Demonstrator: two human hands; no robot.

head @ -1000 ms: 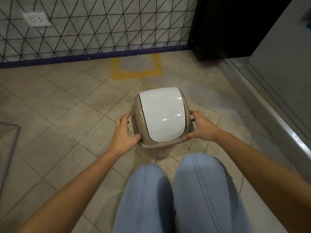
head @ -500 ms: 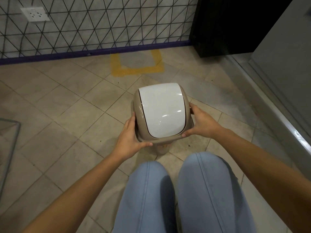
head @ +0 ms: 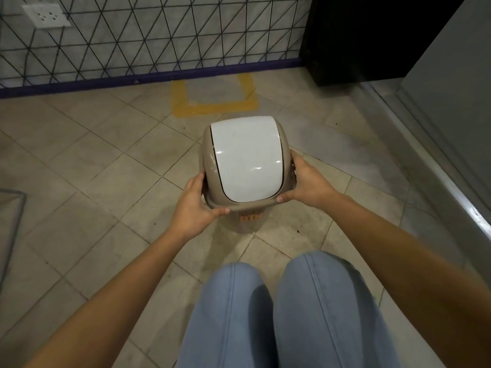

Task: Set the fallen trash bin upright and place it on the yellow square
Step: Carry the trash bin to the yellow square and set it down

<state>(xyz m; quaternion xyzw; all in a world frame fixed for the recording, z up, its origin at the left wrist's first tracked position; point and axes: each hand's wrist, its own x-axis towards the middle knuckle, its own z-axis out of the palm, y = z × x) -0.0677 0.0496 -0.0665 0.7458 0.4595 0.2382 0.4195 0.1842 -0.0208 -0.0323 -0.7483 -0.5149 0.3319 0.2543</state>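
The beige tiled floor (head: 79, 160) runs up to a grey wall covered with a black triangular wire grid (head: 159, 35), with a dark purple skirting strip (head: 132, 79) along its foot. A black cabinet block (head: 358, 41) stands in the far right corner, and a grey metal threshold (head: 438, 166) slants down the right side. The person crouches, two knees in light blue denim (head: 287, 314) low in the middle of the view, both bare forearms reaching forward.

Between the hands is the beige plastic trash bin with a glossy white domed swing lid (head: 247, 160). It is upright, lid on top, on the near side of the yellow painted square outline (head: 215, 107) on the floor by the wall, and still outside it; whether its base touches the tiles I cannot tell. The left hand (head: 194, 208) clasps the lid's left rim, thumb laid along the front lip. The right hand (head: 305, 181) wraps the right rim, fingers curled behind and thumb on the front edge. A small orange sticker (head: 251, 217) shows on the bin's body under the lid. A white wall socket (head: 46, 15) sits at upper left.
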